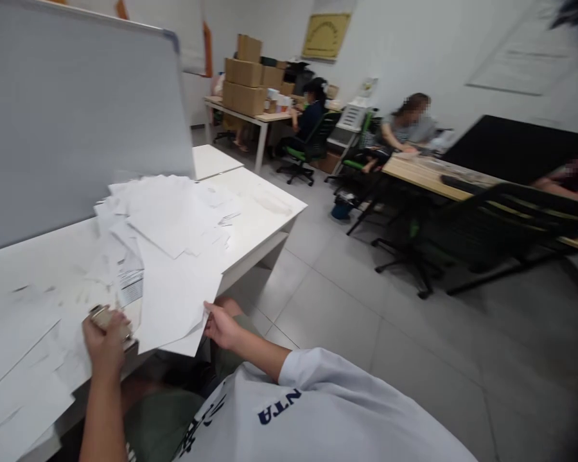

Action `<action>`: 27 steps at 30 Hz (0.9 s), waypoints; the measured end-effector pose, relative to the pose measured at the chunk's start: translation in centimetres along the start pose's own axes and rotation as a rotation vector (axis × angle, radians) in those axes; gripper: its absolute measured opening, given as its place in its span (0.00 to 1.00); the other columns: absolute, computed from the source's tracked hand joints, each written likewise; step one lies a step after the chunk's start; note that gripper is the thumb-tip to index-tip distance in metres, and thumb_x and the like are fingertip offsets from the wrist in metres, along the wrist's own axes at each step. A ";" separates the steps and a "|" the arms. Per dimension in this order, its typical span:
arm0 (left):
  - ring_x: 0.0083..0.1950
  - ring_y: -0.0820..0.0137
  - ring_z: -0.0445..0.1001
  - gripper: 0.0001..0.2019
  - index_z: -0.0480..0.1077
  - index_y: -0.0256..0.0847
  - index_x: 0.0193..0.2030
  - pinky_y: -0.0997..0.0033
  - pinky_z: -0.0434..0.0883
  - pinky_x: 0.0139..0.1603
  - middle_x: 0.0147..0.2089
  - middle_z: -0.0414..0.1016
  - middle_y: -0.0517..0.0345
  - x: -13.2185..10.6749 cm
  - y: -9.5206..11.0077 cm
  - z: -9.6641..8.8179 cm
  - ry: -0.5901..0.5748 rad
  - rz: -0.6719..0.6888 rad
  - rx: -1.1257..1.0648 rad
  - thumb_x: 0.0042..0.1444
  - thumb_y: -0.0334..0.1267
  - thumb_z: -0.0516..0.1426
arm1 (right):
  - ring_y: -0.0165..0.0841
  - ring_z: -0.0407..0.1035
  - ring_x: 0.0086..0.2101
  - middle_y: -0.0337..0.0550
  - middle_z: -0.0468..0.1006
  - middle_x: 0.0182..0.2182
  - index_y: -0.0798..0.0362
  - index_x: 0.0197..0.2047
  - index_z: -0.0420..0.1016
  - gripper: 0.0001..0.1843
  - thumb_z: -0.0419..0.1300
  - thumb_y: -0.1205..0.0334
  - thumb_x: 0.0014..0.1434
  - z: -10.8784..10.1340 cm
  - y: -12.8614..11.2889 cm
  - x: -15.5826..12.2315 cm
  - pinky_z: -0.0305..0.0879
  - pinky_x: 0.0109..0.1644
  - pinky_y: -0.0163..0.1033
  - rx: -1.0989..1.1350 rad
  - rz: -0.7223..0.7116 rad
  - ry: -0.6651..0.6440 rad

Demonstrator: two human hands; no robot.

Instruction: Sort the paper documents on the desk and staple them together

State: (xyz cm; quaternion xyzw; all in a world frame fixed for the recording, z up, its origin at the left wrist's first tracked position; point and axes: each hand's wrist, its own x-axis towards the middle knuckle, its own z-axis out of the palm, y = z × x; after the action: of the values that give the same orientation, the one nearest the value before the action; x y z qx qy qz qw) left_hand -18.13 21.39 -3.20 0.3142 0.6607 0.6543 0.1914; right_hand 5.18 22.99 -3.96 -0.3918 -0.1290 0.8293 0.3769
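My left hand (105, 337) is wrapped around a small metallic, gold-beige object (101, 316) at the table's front edge; the fingers cover much of it, so its exact kind does not show. Between thumb and fingers, my right hand (221, 326) pinches the right edge of a white paper sheet (176, 298). That sheet's near end hangs past the table edge and curls slightly. Behind it, a loose heap of white papers (166, 208) spreads over the white table (264, 202). A printed slip (130, 285) lies between the sheet and my left hand.
More white papers (19, 378) lie at the near left of the table. A grey board (77, 115) stands along its back. Cardboard boxes (245, 86), office chairs (486, 224) and a wooden-topped desk (426, 176) are farther off, with several people seated around.
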 end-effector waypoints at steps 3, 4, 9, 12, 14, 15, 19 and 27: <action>0.23 0.75 0.67 0.23 0.66 0.47 0.40 0.73 0.69 0.23 0.27 0.70 0.68 0.7 -0.3 0.8 -0.022 -0.107 -0.116 0.35 0.43 0.66 | 0.39 0.75 0.35 0.44 0.79 0.30 0.55 0.41 0.74 0.18 0.67 0.52 0.52 0.1 0.0 0.9 0.73 0.39 0.45 -0.017 -0.062 0.008; 0.23 0.74 0.67 0.23 0.67 0.47 0.40 0.72 0.69 0.23 0.27 0.70 0.68 0.8 -0.3 0.9 -0.019 -0.114 -0.122 0.35 0.42 0.66 | 0.39 0.75 0.35 0.43 0.79 0.29 0.54 0.40 0.74 0.17 0.67 0.52 0.51 0.0 0.1 1.0 0.73 0.38 0.44 -0.024 -0.085 0.008; 0.23 0.69 0.67 0.17 0.69 0.53 0.35 0.69 0.68 0.20 0.26 0.72 0.72 0.3 0.5 1.0 -0.030 -0.110 -0.159 0.35 0.39 0.66 | 0.39 0.75 0.37 0.41 0.79 0.28 0.54 0.33 0.73 0.14 0.69 0.62 0.41 -0.4 1.5 1.1 0.72 0.40 0.43 -0.053 -0.141 0.018; 0.21 0.68 0.67 0.16 0.69 0.56 0.34 0.67 0.68 0.20 0.25 0.72 0.74 0.1 1.0 1.0 -0.020 -0.127 -0.149 0.36 0.39 0.66 | 0.38 0.74 0.39 0.39 0.79 0.29 0.54 0.33 0.73 0.15 0.65 0.68 0.37 -0.4 2.1 1.5 0.71 0.42 0.41 -0.067 -0.164 0.016; 0.20 0.68 0.68 0.17 0.69 0.56 0.35 0.66 0.69 0.20 0.25 0.72 0.74 0.1 1.1 1.0 -0.004 -0.133 -0.132 0.36 0.40 0.66 | 0.38 0.74 0.40 0.38 0.79 0.30 0.53 0.34 0.73 0.17 0.64 0.69 0.36 -0.2 2.1 1.8 0.70 0.42 0.41 -0.065 -0.163 0.021; 0.20 0.68 0.68 0.17 0.69 0.56 0.35 0.65 0.69 0.20 0.25 0.72 0.74 0.2 1.0 1.1 0.002 -0.134 -0.126 0.36 0.40 0.66 | 0.38 0.74 0.40 0.39 0.79 0.30 0.53 0.35 0.73 0.17 0.65 0.67 0.37 -0.1 2.0 1.9 0.70 0.42 0.41 -0.066 -0.151 0.023; 0.21 0.69 0.68 0.19 0.69 0.53 0.38 0.68 0.68 0.19 0.26 0.72 0.71 0.5 0.5 1.0 0.013 -0.124 -0.119 0.37 0.41 0.66 | 0.39 0.74 0.39 0.41 0.79 0.31 0.52 0.36 0.74 0.15 0.67 0.60 0.43 0.3 1.9 2.0 0.71 0.40 0.44 -0.092 -0.121 -0.048; 0.22 0.78 0.66 0.20 0.63 0.43 0.39 0.80 0.62 0.21 0.26 0.65 0.68 -1.7 0.8 -0.5 -0.096 -0.099 -0.051 0.43 0.48 0.65 | 0.38 0.75 0.42 0.37 0.82 0.34 0.52 0.37 0.73 0.18 0.60 0.70 0.38 -0.4 4.4 -0.2 0.73 0.47 0.43 -0.071 -0.183 -0.039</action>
State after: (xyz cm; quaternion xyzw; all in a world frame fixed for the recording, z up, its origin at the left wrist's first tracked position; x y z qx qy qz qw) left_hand -17.10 19.81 -2.60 0.3072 0.6487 0.6447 0.2631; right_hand 3.26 19.79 -6.31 -0.3753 -0.2009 0.7938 0.4343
